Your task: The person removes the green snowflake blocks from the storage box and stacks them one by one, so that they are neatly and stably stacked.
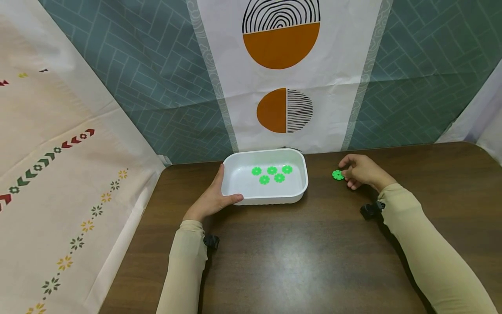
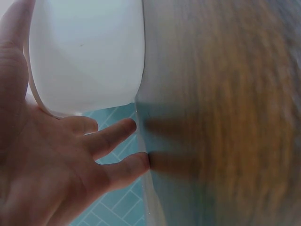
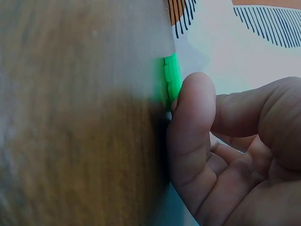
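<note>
A white rectangular tray point(image 1: 264, 200) sits near the back edge of the table, with several green notched discs point(image 1: 264, 179) spread over its floor. My left hand point(image 1: 211, 197) holds the tray's left end, thumb along the front wall and fingers at the left side. The left wrist view shows the tray's outside wall point(image 2: 89, 61) against this hand point(image 2: 51, 160), two fingers extended past it. Right of the tray, my right hand point(image 1: 362, 171) pinches the edge of another green disc point(image 1: 337, 175) at the tabletop. In the right wrist view, fingertips partly hide that disc point(image 3: 172, 77).
The brown wooden table point(image 1: 290, 248) ends at the back against a patterned cloth point(image 1: 333, 109). A white embroidered cloth point(image 1: 78, 174) hangs on the left. Dark wrist devices sit on both sleeves.
</note>
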`<state>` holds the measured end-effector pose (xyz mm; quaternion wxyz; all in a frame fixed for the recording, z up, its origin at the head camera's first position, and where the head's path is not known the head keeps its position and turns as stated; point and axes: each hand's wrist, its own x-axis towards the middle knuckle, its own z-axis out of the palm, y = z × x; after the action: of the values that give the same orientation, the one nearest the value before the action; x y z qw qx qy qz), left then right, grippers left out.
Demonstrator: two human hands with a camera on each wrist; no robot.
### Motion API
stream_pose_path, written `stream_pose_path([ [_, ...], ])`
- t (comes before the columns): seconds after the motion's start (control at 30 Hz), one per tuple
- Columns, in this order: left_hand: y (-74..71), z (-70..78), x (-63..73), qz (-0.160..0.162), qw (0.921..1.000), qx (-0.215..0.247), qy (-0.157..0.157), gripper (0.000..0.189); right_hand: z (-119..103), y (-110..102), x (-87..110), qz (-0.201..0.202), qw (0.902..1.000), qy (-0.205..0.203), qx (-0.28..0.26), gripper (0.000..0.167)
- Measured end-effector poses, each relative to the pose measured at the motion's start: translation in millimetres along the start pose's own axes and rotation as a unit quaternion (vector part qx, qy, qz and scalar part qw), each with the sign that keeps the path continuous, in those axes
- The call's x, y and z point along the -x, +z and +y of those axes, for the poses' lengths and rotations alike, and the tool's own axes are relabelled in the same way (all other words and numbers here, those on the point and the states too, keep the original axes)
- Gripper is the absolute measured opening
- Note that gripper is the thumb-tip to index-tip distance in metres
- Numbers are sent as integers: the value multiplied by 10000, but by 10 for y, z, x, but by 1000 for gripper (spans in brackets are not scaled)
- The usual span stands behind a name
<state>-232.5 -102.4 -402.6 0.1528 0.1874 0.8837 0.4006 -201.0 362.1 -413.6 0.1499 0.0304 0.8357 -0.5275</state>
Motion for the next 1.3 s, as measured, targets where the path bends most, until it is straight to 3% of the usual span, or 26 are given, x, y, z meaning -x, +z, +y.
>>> stream_pose_path([
  [0.47,1,38,-31,-59,10000,-60,26,126,-26,-46,72,154,9997,65,-197,32],
  [0.83,-2,-1,-14,-36,9999,-120,-15,127,-125,-117,111,215,9973,-484,-504,30],
  [1.3,-3,-40,-9,-18,9999,-138,11,127,-248,-99,190,357,9946,-791,-578,27],
])
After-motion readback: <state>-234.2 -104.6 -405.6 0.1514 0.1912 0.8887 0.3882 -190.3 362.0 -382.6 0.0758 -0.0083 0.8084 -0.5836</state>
